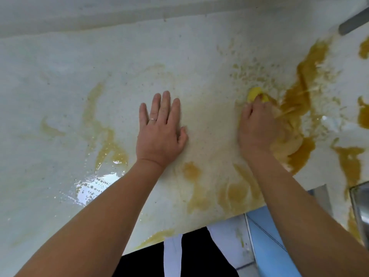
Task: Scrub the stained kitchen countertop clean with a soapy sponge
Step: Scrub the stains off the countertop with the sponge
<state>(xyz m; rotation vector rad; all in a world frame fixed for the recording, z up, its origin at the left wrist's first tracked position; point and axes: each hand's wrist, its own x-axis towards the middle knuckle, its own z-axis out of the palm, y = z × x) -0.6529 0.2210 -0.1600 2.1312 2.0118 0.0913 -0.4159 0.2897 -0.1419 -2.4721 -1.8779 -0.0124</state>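
Head camera looks down on the yellow sponge, which sits on the countertop right of centre, at the edge of the thickest orange-brown stain. The right hand covers most of it, fingers curled over its top and pressing down, probably to put weight into the scrub. That side is blurred, so the thumb's hold is unclear.

The left hand lies flat on the wet surface to the sponge's left, apart from it. Its fingers are straight and spread and hold nothing, with a ring on one; it is likely a brace for leaning in.

Thinner yellowish smears trail off leftward, with a soapy puddle beside the left forearm. A metal sink rim sits at the right edge and a grey bar at the far right corner; neither blocks the sponge's way.
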